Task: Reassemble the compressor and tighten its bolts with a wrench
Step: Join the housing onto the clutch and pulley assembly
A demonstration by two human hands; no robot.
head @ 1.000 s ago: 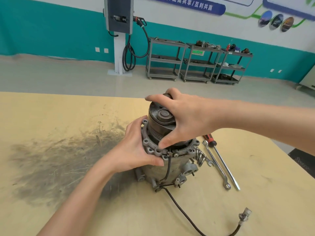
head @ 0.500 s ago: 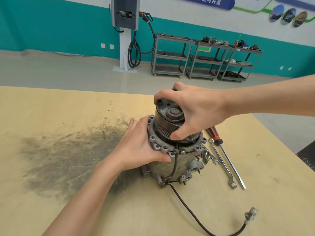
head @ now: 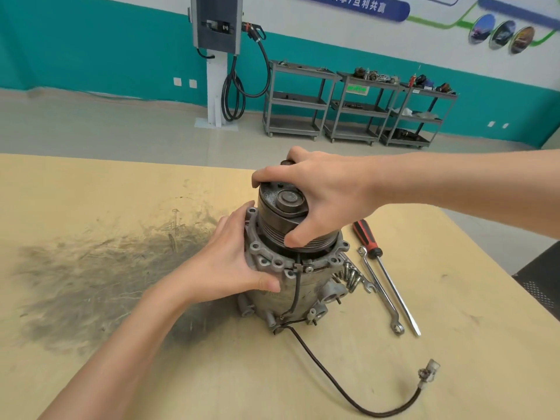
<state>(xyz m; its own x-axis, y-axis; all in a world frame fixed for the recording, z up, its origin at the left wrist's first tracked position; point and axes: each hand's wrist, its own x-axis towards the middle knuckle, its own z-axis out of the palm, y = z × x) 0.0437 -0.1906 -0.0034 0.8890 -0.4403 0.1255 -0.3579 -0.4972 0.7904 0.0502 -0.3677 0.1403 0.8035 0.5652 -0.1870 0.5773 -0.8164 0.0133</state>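
The grey compressor body (head: 306, 295) stands upright on the wooden table (head: 91, 192). On top sits a dark ribbed pulley (head: 274, 216) inside a flanged front plate (head: 263, 256) with bolt holes. My right hand (head: 321, 192) grips the pulley from above, thumb on its ribbed side. My left hand (head: 230, 262) holds the flange and body from the left, thumb across the front. A wrench (head: 380, 295) and several loose bolts (head: 350, 275) lie just right of the compressor.
A red-handled screwdriver (head: 385, 268) lies beside the wrench. A black cable with a connector (head: 427, 372) trails from the compressor toward the near right. A dark grease smear (head: 91, 274) covers the table's left. Shelf carts (head: 297, 101) and a charging post (head: 216, 62) stand far off.
Both hands keep their grip on the compressor; the pulley and flange look slightly turned. Mostly the camera view shifts, moving everything a little in the frame.
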